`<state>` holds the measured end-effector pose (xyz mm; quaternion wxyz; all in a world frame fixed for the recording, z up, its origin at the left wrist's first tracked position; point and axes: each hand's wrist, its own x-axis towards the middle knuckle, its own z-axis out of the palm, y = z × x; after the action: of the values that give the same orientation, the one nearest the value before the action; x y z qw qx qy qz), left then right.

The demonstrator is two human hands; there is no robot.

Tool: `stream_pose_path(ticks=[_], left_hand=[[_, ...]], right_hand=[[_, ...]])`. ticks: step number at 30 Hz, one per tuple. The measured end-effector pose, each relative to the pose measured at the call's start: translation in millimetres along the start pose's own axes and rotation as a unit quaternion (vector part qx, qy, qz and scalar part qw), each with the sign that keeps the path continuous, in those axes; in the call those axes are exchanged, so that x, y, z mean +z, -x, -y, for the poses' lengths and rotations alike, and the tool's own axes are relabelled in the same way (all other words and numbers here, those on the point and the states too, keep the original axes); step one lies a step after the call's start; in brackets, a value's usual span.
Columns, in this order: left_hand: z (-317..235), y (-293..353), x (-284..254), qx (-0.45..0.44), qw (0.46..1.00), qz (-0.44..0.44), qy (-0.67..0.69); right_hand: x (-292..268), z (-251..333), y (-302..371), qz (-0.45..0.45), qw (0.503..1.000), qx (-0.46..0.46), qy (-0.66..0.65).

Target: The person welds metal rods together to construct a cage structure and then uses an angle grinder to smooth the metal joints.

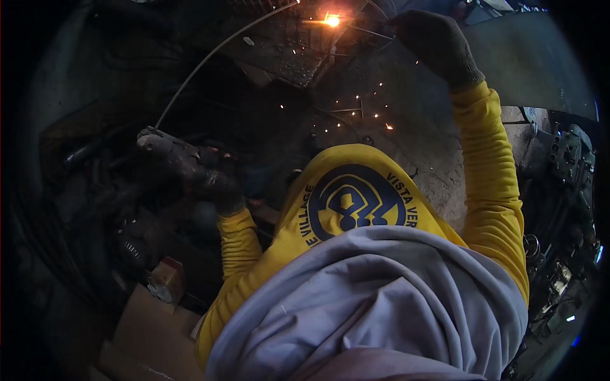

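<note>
Wrapped round a welding electrode holder (170,149) is my left hand (216,189), dark and partly lost in shadow. From the holder's jaw a long thin welding rod (206,62) curves up to the top edge. A bright orange glow (332,20) burns on dark metal right of the rod's visible tip. My right hand (435,46), in a dark knit glove, is closed at the end of thin metal wires (372,32) that reach toward the glow. Its fingertips are dim, but the wires run into them.
Glowing sparks (376,115) scatter over the floor below a dark metal block (283,60). A curved grey panel (527,60) stands at the right. Metal parts (569,152) crowd the right edge. Lower left hold a small box (167,279) and flat cardboard (149,336).
</note>
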<state>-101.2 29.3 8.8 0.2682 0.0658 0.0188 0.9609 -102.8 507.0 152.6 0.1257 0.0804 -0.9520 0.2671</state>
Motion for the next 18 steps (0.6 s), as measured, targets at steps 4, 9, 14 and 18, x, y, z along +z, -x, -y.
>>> stream_pose_path(ticks=[4,9,14,18], left_hand=[[3.0,-5.8,-8.7,-0.052,0.996,0.075,0.016],[-5.9,-16.6,-15.2,-0.085,0.978,0.082,-0.169],[35.3,-40.3,-0.4,-0.006,0.976,0.037,-0.216],[61.8,-55.7,16.5,0.05,0.987,-0.067,-0.137]], right_hand=[[-3.9,9.0,5.9,-0.009,1.0,0.027,-0.001],[-14.3,29.5,27.0,-0.063,0.996,0.036,0.058],[35.8,84.8,63.1,-0.099,0.968,0.138,-0.186],[112.1,113.2,53.8,0.013,0.968,0.139,-0.208]])
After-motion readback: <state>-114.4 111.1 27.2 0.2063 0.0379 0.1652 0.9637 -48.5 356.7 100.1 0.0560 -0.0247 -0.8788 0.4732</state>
